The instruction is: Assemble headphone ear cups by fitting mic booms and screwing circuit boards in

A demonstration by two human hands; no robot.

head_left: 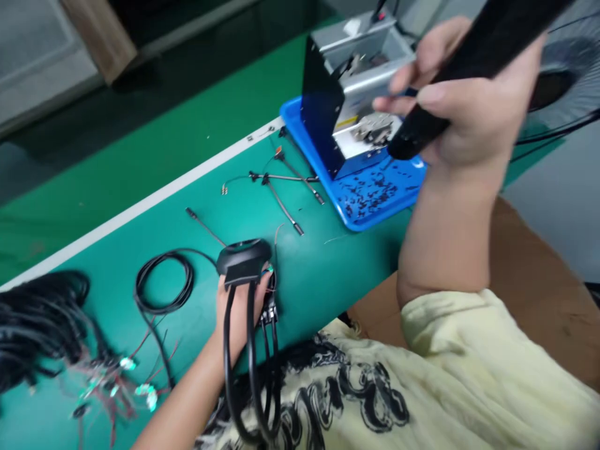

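My right hand (478, 119) is wrapped round a thick black electric screwdriver (440, 106), tilted, with its lower end over the front of a screw feeder (323, 106). Some of its fingers are stretched out beside the feeder's silver body. Over the near part of the green mat, my left hand (239, 312) grips a black plastic housing (244, 259) from below and behind. Most of its fingers are hidden by this part. Black cables (253, 369) loop from the housing down toward my shirt, and a small metal connector (269, 312) shows beside the hand.
The feeder stands in a blue tray (349, 219) strewn with small dark screws. Several short cables (284, 203) lie on the green mat (323, 269). Left are a coiled black cable (190, 281) and a bundle of black cables (42, 325) with thin wires. A fan (567, 81) stands at right.
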